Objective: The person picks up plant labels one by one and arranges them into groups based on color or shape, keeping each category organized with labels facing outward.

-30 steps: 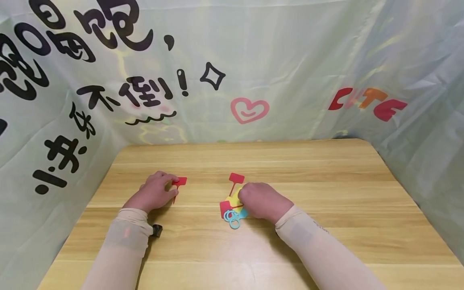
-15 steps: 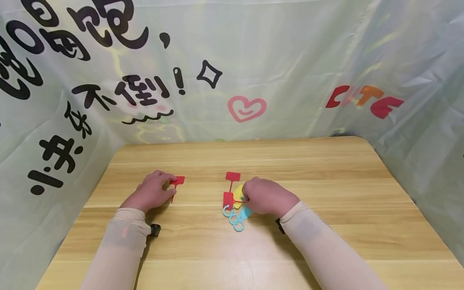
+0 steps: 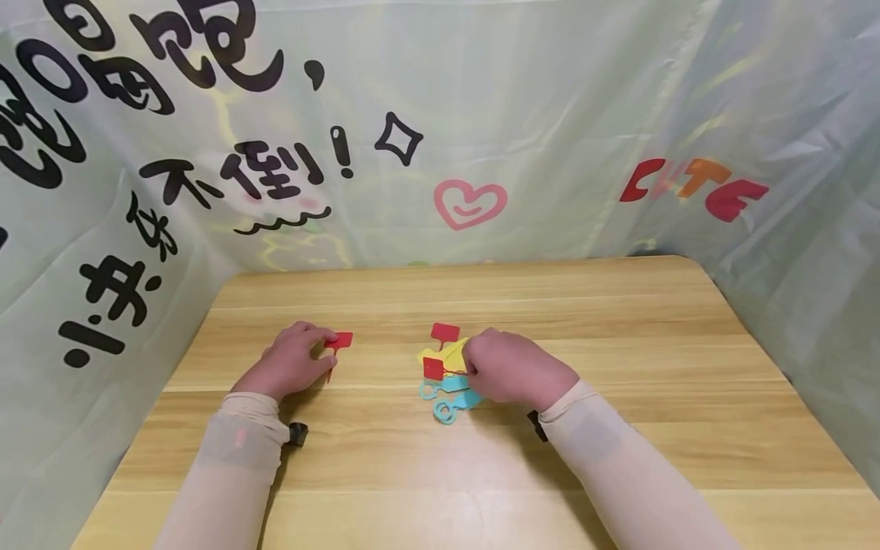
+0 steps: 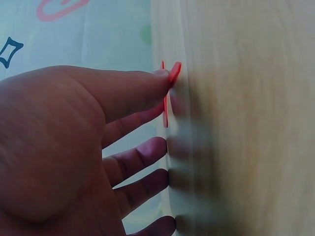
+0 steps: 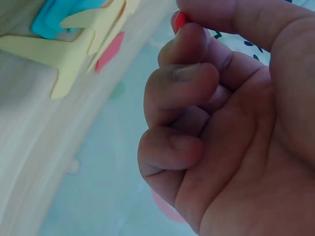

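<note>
In the head view my left hand (image 3: pixel 292 360) rests at the table's left. Its index finger and thumb touch a red T-shaped plant label (image 3: pixel 341 341), with a gap between them crossed by its stem. My right hand (image 3: pixel 517 368), near the middle, pinches another red plant label (image 3: pixel 433 368) by its thin stem between thumb and index finger, the other fingers curled. Beneath and beside it lie yellow T-shaped labels (image 3: pixel 450 356) and light blue tags with ring ends (image 3: pixel 445 412), partly hidden by the hand. A third red label (image 3: pixel 444 332) lies just behind them.
Pale wood grain covers the table (image 3: pixel 653 344). A printed fabric curtain (image 3: pixel 564 114) with black characters, a pink heart and coloured letters encloses its back and sides. A small dark device (image 3: pixel 298 435) sits at the left wrist.
My right hand has shifted slightly right, moving the red label up off the blue rings. The yellow labels and blue tags have spread apart. My left hand stays in place.
</note>
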Demonstrator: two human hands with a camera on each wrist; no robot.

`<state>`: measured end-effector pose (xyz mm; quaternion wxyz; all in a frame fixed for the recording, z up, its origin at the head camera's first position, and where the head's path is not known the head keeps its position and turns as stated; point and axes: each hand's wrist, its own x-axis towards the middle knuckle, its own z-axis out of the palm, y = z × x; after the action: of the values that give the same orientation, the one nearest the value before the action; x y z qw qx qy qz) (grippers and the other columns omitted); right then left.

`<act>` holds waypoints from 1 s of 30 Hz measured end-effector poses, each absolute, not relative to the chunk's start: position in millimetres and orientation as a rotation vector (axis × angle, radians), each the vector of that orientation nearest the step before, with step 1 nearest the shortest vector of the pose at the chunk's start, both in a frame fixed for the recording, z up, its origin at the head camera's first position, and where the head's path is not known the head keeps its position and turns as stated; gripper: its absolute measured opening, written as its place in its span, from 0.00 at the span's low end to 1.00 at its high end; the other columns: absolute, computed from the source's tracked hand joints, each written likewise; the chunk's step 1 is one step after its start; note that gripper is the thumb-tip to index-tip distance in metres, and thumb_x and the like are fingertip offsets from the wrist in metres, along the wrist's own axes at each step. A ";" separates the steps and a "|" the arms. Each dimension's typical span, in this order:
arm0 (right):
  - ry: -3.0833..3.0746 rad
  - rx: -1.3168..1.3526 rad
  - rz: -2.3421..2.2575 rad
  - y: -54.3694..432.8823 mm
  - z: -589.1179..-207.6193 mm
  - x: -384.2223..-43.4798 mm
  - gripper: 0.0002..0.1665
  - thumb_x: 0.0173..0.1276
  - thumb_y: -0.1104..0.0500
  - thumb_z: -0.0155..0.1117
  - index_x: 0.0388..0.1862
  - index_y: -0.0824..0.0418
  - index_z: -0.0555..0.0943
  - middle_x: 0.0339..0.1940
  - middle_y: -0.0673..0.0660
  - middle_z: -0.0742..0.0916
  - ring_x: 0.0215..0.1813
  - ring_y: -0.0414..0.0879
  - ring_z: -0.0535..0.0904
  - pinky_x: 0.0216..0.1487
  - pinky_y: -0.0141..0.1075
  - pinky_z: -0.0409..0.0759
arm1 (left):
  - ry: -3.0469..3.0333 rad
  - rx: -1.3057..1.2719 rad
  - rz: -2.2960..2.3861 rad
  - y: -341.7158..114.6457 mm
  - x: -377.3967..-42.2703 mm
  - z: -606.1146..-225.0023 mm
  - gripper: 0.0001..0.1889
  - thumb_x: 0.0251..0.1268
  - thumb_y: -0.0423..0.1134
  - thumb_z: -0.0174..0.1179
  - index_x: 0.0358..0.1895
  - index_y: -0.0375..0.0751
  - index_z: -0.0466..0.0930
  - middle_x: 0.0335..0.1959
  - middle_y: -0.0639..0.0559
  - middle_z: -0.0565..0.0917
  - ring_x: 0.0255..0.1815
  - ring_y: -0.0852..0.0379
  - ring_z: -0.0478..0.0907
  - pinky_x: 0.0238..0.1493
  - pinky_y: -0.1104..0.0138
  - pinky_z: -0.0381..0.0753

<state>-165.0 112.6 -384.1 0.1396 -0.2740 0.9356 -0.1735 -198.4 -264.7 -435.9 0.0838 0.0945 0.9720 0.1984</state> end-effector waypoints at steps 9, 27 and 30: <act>2.607 -0.717 -0.808 110.1 -385.5 -170.5 0.22 0.66 0.69 0.58 0.17 0.50 0.66 0.19 0.45 0.61 0.24 0.41 0.54 0.29 0.37 0.57 | 2.900 0.285 0.591 -264.7 -203.0 -439.2 0.23 0.78 0.45 0.69 0.71 0.45 0.85 0.69 0.36 0.78 0.71 0.29 0.73 0.65 0.31 0.73; 2.366 -0.457 -1.155 40.9 -407.5 -181.5 0.24 0.72 0.64 0.66 0.13 0.58 0.77 0.13 0.48 0.77 0.18 0.40 0.62 0.28 0.34 0.66 | 2.888 0.262 0.581 -262.2 -201.4 -435.3 0.24 0.78 0.45 0.69 0.72 0.44 0.84 0.71 0.35 0.77 0.72 0.29 0.71 0.68 0.31 0.72; 2.372 -0.413 -1.104 24.4 -408.5 -184.7 0.24 0.72 0.64 0.68 0.12 0.61 0.80 0.10 0.47 0.76 0.16 0.40 0.62 0.24 0.33 0.63 | 2.887 0.265 0.573 -262.5 -200.8 -434.0 0.24 0.78 0.45 0.68 0.73 0.44 0.83 0.71 0.35 0.76 0.72 0.29 0.71 0.68 0.31 0.72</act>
<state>-184.7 24.4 -408.5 0.2441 -0.1512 0.8684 -0.4044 -200.8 -262.5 -434.0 0.0933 0.0893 0.9727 0.1930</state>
